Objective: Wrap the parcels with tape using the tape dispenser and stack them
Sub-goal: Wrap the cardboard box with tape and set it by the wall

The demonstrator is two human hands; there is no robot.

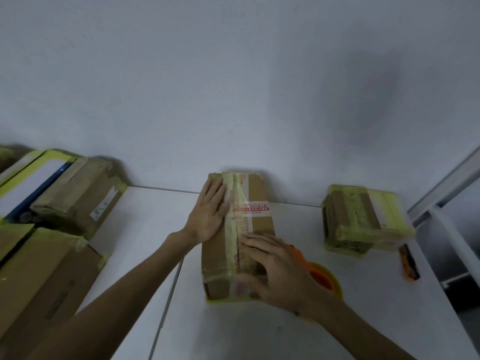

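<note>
My left hand (210,211) lies flat, fingers spread, on the far half of the parcel (261,224). My right hand (275,266) presses straight fingers onto the tape strip (233,245) along its top seam, holding nothing. The parcel sits mid-worktop (233,331), with the orange tape dispenser (323,278) just beside it behind my right wrist. If I smooth unevenly, I expect the tape to wrinkle or lift at the near edge. Drawing my arm back could knock the dispenser.
</note>
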